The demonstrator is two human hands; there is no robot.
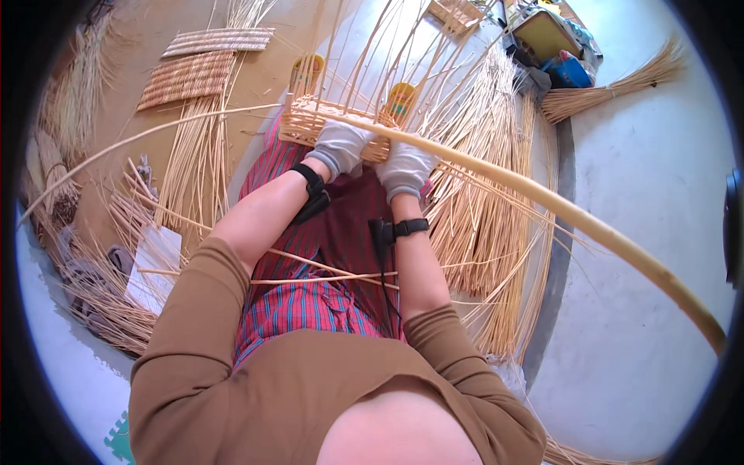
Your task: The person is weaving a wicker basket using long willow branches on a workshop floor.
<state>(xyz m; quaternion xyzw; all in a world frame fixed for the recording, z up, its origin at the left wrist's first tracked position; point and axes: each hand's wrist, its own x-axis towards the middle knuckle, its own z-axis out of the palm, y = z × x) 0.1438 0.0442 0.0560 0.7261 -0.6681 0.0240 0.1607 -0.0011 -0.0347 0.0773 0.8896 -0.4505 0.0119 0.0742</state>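
A small half-woven wicker basket [296,126] is held out over my lap, with upright stakes rising from its woven side. My left hand [342,146], in a whitish work glove, is closed on its near side. Close beside it on the right, my gloved right hand [408,164] is closed at the basket's right end; its fingertips are hidden. A long, thick pale cane [535,192] runs from the basket past my right hand to the far right, bending downward. Both wrists wear black straps.
Bundles of loose canes [484,225] lie on the floor to the right. Two woven panels [190,81] rest at the upper left. Several thin rods [325,277] cross my plaid-covered lap. A tied bundle [612,89] and a blue container [571,74] are at the upper right.
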